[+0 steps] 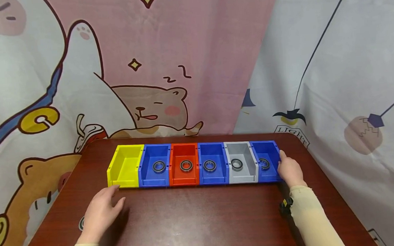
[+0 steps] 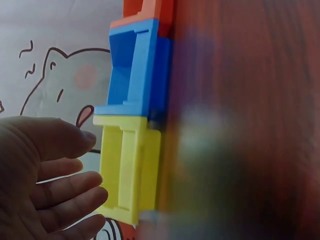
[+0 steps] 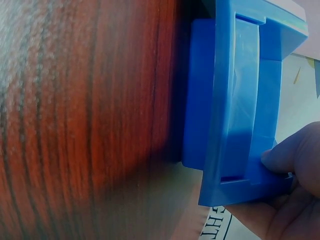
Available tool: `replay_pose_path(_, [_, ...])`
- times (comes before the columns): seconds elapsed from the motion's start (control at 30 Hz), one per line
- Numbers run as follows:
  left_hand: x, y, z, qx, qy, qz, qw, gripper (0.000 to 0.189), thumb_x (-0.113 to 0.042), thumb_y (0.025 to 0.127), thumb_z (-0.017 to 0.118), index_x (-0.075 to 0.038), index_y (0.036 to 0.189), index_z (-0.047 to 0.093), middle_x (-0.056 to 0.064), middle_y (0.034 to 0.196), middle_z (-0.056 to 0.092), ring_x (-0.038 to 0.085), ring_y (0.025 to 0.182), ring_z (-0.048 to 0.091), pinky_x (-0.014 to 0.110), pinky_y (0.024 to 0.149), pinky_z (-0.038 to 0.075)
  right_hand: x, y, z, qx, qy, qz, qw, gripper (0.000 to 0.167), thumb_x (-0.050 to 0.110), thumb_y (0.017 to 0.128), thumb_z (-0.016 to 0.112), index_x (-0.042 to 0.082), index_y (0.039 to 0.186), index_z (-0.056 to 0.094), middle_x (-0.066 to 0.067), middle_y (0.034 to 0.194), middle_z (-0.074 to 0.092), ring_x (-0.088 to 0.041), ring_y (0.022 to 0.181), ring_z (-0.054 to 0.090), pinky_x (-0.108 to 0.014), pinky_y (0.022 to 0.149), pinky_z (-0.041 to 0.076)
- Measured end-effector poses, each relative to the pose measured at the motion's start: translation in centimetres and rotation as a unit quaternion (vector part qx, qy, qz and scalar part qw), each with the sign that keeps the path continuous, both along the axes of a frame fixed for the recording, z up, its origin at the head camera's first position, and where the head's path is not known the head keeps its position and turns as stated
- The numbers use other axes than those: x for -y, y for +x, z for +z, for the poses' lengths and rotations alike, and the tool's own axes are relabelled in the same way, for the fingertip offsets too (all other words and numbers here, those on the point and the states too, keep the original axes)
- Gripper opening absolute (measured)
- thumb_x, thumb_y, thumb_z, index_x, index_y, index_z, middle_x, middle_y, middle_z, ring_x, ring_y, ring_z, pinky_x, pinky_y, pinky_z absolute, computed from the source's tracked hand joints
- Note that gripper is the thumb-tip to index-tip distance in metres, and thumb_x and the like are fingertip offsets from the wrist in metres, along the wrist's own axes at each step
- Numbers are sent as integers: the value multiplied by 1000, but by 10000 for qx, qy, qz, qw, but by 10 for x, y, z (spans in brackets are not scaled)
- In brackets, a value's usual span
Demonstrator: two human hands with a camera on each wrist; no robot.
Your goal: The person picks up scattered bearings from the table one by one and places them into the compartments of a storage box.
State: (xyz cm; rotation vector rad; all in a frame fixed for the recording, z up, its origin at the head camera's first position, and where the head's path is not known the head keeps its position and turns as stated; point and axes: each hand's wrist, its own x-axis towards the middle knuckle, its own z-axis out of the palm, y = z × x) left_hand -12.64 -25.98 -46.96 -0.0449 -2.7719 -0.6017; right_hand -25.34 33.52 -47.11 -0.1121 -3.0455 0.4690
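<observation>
My right hand (image 1: 291, 171) grips the side wall of the rightmost blue bin (image 1: 269, 178). In the right wrist view its thumb (image 3: 280, 156) lies inside the wall and the fingers are outside. A ball bearing (image 1: 266, 168) lies in that bin. My left hand (image 1: 101, 211) is held with spread, relaxed fingers just in front of the yellow bin (image 1: 124, 183), holding nothing. In the left wrist view the fingertips overlap the edge of the yellow bin (image 2: 142, 170). A loose bearing (image 1: 81, 223) lies on the table, partly hidden by the left hand.
The bins stand side by side in a row on the brown table (image 1: 203, 220). Bearings lie in another blue bin (image 1: 155, 183), the red bin (image 1: 184, 181), a middle blue bin (image 1: 215, 180) and the grey bin (image 1: 243, 179). A printed curtain (image 1: 213, 61) hangs behind the table.
</observation>
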Motion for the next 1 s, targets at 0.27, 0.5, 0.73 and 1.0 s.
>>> replay_pose_path(0.27, [16,10,-10,-51,-20,92,9999,49,-17,80,79,9,118,63,30,110,64,47,100,60,62,84,47,0,-1,-1,-44,24,-15,10000,55,3,97,47,-15,145,28,-42,118,54,-54,100,59,-61,85,48])
replay_pose_path(0.5, [30,17,-15,321,-51,257,9991,57,-22,79,80,11,122,60,33,114,62,49,103,59,64,84,46,0,0,-1,-18,-32,-41,10000,55,3,98,46,-15,146,28,-42,121,53,-54,103,58,-62,87,47])
replay_pose_path(0.73, [45,19,-16,1135,-141,395,9926,74,-34,79,80,15,127,54,38,120,57,52,107,55,66,87,44,0,2,0,25,-64,-32,10000,55,4,99,46,-15,147,27,-42,125,51,-54,106,57,-62,89,46])
replay_pose_path(1.0, [56,22,-19,1695,-143,597,9836,81,-43,77,81,15,127,52,40,119,54,54,105,52,67,88,43,-1,1,-1,-72,-25,-4,10000,54,3,98,47,-15,146,28,-42,121,53,-54,102,58,-62,87,47])
